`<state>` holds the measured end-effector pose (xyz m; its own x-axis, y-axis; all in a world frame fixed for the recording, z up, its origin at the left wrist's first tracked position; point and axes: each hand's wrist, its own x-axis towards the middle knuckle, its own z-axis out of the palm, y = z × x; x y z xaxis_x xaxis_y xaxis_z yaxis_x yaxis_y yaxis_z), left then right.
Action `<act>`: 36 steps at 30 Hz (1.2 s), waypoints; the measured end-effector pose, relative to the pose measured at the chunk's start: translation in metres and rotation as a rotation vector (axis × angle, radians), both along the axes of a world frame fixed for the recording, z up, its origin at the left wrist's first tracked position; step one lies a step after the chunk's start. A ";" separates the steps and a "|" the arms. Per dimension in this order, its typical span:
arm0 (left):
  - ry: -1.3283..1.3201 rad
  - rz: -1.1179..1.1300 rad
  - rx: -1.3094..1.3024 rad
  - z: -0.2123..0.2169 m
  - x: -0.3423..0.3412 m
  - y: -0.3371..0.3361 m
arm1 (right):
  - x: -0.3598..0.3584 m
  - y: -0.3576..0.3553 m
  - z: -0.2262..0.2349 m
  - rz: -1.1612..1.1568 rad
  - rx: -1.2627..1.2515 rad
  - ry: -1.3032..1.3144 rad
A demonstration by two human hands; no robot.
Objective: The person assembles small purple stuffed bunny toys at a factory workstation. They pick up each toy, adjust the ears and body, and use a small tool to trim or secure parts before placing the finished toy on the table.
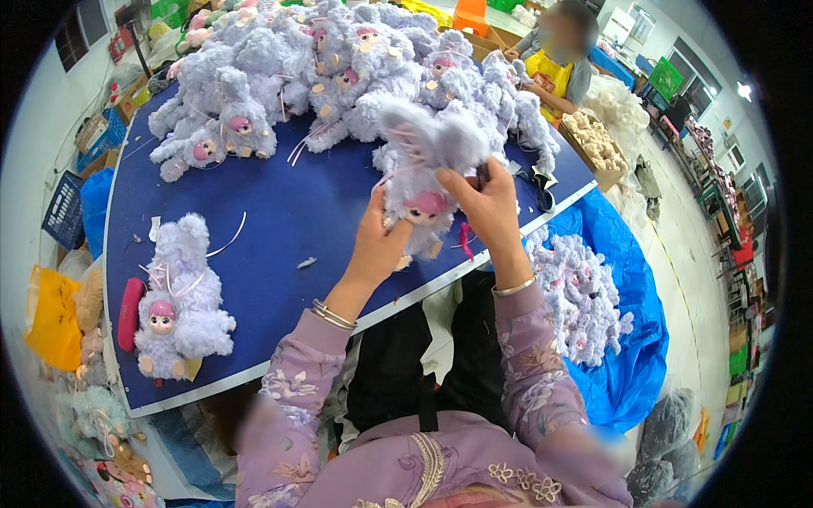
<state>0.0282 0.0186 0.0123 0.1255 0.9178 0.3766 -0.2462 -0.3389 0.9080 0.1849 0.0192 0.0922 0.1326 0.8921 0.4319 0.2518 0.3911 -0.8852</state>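
Head view: you are lifting the plush doll (421,182) off the blue worktop (279,229), left hand (378,241) cupping its underside for support, right hand (487,203) pinching its side.

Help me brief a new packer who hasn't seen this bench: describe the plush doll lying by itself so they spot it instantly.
Start at the blue table and go to its near left corner, away from the big heap of plush dolls at the far edge. There the lone lavender plush doll lies with its pink face toward the near edge. Unlike the others, it lies apart, beside a red oval object.
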 end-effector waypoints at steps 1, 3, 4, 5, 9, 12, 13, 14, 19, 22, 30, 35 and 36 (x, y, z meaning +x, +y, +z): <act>0.118 0.054 0.087 0.002 0.000 -0.002 | -0.004 0.002 0.004 0.017 0.005 -0.043; 0.125 0.057 0.065 0.010 -0.002 -0.007 | 0.000 0.012 0.004 0.022 -0.129 -0.094; 0.122 0.053 0.057 0.014 -0.002 -0.009 | 0.002 0.016 0.001 0.065 -0.119 0.059; 0.134 0.068 0.079 0.016 -0.001 -0.009 | 0.002 0.019 -0.004 0.107 -0.107 0.213; 0.068 -0.021 0.099 0.011 -0.002 -0.007 | 0.001 0.022 -0.011 0.224 -0.131 0.662; -0.024 -0.176 -0.037 0.009 -0.005 -0.009 | -0.005 0.012 0.002 0.218 -0.148 0.762; -0.060 -0.216 -0.067 0.005 -0.007 -0.006 | -0.006 0.013 0.003 0.212 -0.147 0.765; -0.095 -0.255 -0.098 0.003 -0.007 -0.005 | -0.006 0.013 0.005 0.206 -0.146 0.769; -0.227 -0.245 -0.216 0.007 -0.002 -0.008 | 0.008 0.022 0.007 0.199 -0.199 0.543; -0.069 -0.116 -0.123 0.007 0.000 -0.007 | 0.029 0.020 0.021 -0.049 -0.304 0.134; 0.307 0.116 0.108 0.019 0.002 -0.015 | 0.032 -0.001 0.062 0.086 -0.109 -0.518; 0.137 -0.224 -0.231 0.001 -0.007 -0.007 | 0.035 0.003 0.049 0.202 -0.175 0.100; 0.036 -0.288 -0.288 -0.004 -0.005 -0.008 | 0.032 0.005 0.046 0.202 -0.167 0.167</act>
